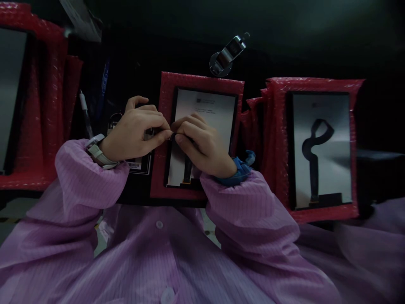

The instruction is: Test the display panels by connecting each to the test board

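Note:
In front of me lies a display panel (202, 99) with a silvery back and black edges, on a red bubble-wrap bag (164, 90). A black flat ribbon cable (187, 169) rises from the panel's lower edge and passes beneath my right hand (202, 143). Thumb and fingers of that hand are pinched together over the panel's left side. My left hand (139, 128) pinches from the other side, fingertips almost meeting the right ones. Between them shows a small dark bit, seemingly the cable's end; most of it is hidden.
At right, another panel (335, 169) with a curled black cable lies on stacked red bags (278, 169). More red bags (53, 105) and a panel (12, 84) stand left. A white pen (85, 105), a blue pen (104, 84) and a metal clip-like object (228, 55) lie around.

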The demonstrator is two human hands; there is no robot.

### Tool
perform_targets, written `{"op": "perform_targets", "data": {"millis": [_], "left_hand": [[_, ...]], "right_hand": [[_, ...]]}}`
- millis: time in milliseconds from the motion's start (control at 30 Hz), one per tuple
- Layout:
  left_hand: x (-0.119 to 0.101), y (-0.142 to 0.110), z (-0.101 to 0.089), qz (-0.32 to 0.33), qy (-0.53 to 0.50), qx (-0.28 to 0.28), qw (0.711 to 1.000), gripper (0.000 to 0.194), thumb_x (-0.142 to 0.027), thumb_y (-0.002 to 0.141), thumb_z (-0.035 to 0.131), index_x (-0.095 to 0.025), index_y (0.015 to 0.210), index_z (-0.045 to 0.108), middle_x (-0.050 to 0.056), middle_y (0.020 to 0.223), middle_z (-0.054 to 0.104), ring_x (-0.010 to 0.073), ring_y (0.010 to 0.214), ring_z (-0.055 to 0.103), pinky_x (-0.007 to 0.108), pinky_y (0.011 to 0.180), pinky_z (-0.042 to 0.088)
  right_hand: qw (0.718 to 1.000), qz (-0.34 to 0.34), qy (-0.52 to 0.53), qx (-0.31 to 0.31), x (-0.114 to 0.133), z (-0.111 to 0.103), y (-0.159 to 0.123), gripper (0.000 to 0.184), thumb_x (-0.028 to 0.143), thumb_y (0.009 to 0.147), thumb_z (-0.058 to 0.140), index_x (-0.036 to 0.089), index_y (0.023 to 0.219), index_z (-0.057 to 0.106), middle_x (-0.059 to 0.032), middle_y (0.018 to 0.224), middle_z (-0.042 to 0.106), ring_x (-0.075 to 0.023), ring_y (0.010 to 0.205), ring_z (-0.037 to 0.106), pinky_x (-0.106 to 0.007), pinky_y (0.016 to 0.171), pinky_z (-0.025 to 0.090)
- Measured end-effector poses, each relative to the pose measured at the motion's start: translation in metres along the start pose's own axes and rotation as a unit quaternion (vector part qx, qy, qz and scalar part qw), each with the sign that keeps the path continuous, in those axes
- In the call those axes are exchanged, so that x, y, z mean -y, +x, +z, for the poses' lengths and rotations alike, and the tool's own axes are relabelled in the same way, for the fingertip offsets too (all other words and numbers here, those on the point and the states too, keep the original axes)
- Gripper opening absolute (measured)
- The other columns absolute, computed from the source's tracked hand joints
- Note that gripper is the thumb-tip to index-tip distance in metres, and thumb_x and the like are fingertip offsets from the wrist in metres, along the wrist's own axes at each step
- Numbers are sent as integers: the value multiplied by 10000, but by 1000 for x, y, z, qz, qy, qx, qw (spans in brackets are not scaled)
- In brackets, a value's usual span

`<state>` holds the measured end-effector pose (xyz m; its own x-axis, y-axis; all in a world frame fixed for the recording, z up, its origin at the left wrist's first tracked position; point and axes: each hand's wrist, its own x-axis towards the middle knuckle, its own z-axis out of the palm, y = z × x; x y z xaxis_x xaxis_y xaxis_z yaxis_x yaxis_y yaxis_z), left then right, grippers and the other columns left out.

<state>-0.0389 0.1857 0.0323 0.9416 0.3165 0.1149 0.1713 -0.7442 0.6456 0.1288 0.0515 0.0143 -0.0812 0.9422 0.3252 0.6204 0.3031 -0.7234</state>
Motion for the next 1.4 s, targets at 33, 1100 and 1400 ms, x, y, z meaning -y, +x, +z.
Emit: {"op": "perform_targets", "data": {"millis": [33,1100,1400], "left_hand": [[0,0,0,0,-2,0,1000,297,-405,954,491,-216,824,679,-12,798,710,193,903,674,494,1151,271],[-3,-7,27,-25,41,-14,999,110,-305,872,612,-250,832,698,22,940,760,234,1071,661,547,1219,182],[-57,-119,-12,-51,37,-392,918,272,-405,1003,502,-222,1116,668,107,1162,702,198,1116,644,398,1032,508]], "right_hand": [[1000,-2,0,1,0,0,0,203,237,1028,423,215,830,464,-62,941,633,-191,869,519,-378,819,436],[999,-19,-40,27,-6,5,-9,143,322,978,525,286,850,578,-87,936,706,-290,879,648,-460,763,526],[995,88,-48,10,-12,0,-12,302,510,973,399,323,949,636,-108,980,725,-354,991,683,-584,888,547]]}}
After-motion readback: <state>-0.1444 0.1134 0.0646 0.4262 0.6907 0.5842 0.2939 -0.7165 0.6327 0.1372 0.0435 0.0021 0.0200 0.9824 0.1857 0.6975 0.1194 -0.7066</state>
